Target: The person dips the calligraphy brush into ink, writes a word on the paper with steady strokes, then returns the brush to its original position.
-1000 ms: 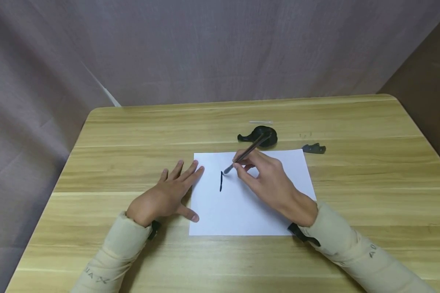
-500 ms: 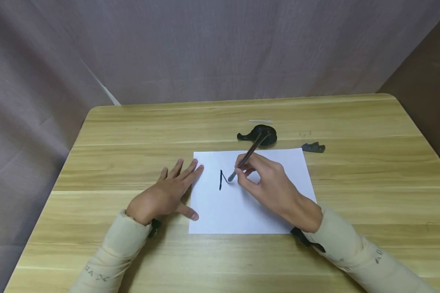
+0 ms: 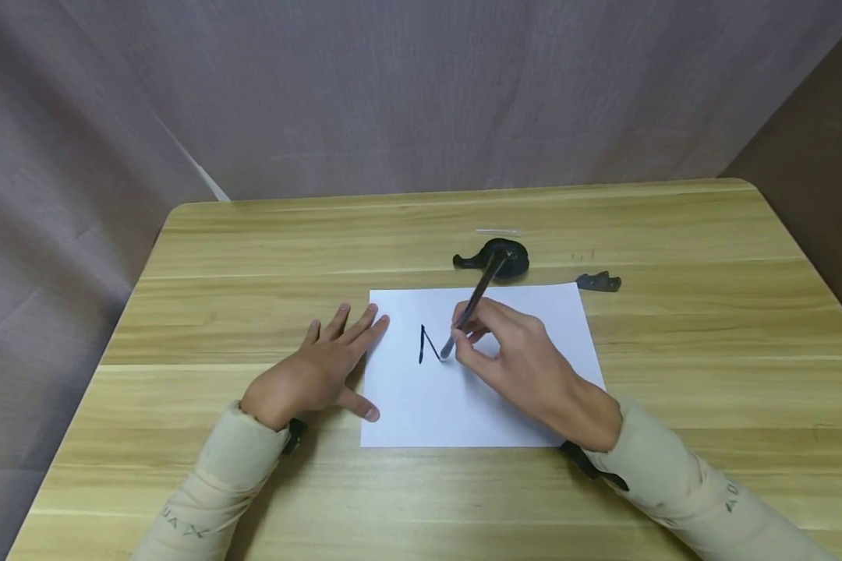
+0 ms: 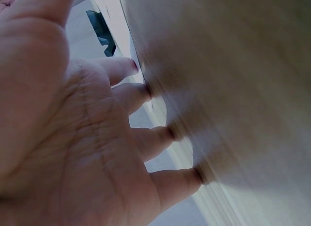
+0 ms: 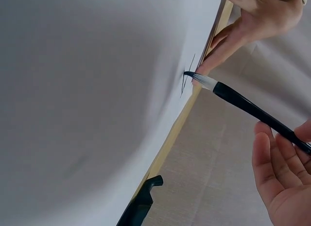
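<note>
My right hand [image 3: 526, 370] pinches a dark-handled writing brush [image 3: 479, 298] between thumb and fingers. In the right wrist view the brush [image 5: 248, 107] shows a white bristle head with a black, bent tip touching the paper [image 5: 97, 90]. Black strokes [image 3: 422, 345] stand on the white sheet [image 3: 407, 413], an upright line and a slanting line that ends at the brush tip. My left hand [image 3: 316, 374] lies with fingers spread at the sheet's left edge, its thumb and a fingertip on the paper. In the left wrist view the fingertips [image 4: 187, 177] press down on the surface.
Behind the sheet lies a black dish with a curved spout-like end [image 3: 468, 262]. A thin clear strip [image 3: 498, 232] is beyond it. A flat dark jagged piece [image 3: 599, 282] touches the sheet's far right corner. Grey cloth [image 3: 421, 101] hangs behind the wooden table [image 3: 267, 249].
My right hand has moved the brush down and to the right, and a slanting black line now runs from the top of the upright stroke. The left hand has stayed in place.
</note>
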Demonstrator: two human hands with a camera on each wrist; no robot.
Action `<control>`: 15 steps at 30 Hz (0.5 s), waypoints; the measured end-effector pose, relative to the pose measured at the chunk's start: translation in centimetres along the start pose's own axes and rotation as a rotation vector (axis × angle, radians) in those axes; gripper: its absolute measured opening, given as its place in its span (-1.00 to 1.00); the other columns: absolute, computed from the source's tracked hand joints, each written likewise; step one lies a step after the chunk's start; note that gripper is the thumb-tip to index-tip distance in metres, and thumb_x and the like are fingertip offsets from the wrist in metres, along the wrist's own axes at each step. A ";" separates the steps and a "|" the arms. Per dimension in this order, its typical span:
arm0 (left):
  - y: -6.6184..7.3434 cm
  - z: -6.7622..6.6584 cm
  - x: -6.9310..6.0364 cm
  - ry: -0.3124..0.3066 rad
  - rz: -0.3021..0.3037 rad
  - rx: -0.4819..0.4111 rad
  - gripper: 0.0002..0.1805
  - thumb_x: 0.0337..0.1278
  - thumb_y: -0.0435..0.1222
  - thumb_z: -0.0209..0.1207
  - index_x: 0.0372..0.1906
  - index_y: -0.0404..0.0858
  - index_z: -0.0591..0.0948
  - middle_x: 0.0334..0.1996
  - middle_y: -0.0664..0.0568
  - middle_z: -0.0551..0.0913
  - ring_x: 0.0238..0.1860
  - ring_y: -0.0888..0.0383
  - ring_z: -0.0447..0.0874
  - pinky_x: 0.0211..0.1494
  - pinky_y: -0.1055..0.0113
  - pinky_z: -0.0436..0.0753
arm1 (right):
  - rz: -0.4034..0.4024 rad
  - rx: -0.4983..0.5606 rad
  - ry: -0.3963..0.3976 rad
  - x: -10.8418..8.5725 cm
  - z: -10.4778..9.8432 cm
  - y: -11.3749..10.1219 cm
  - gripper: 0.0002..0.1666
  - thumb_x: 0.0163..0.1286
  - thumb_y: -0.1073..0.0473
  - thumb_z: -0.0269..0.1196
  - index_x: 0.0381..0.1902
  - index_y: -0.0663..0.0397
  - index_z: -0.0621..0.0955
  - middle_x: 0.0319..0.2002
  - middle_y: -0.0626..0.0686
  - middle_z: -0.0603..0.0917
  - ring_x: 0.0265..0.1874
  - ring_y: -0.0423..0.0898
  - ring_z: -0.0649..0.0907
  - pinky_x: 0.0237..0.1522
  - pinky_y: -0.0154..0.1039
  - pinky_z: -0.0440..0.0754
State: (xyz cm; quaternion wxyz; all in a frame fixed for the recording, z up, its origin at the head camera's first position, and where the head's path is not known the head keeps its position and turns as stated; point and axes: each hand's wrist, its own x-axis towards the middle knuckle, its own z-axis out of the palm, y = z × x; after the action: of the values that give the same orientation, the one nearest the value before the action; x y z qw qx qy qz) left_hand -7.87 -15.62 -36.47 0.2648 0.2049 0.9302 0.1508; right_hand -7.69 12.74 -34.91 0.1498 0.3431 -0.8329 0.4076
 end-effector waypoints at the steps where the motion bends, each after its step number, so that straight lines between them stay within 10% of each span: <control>1: 0.0 0.0 0.0 0.000 0.000 -0.001 0.47 -0.14 0.14 0.58 0.76 -0.04 -0.14 0.74 0.02 -0.31 0.70 -0.24 -0.49 0.60 -0.43 -0.26 | 0.001 0.002 -0.001 0.0 0.0 0.0 -0.80 0.32 0.47 0.35 -0.14 0.19 0.63 -0.24 -0.01 0.75 -0.26 -0.19 0.78 -0.19 -0.34 0.77; 15: 0.0 0.0 0.0 -0.001 0.003 -0.008 0.47 -0.14 0.14 0.58 0.76 -0.04 -0.14 0.74 0.03 -0.31 0.70 -0.24 -0.50 0.60 -0.43 -0.27 | 0.015 -0.001 0.008 0.1 0.0 0.2 -0.80 0.33 0.47 0.35 -0.14 0.18 0.64 -0.26 -0.01 0.76 -0.28 -0.19 0.78 -0.20 -0.33 0.77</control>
State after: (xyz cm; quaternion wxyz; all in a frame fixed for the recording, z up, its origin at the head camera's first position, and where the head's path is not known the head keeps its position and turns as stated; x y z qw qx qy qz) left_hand -7.91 -15.64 -36.51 0.2659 0.2053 0.9291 0.1546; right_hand -7.93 12.82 -34.99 0.1501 0.3352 -0.8352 0.4094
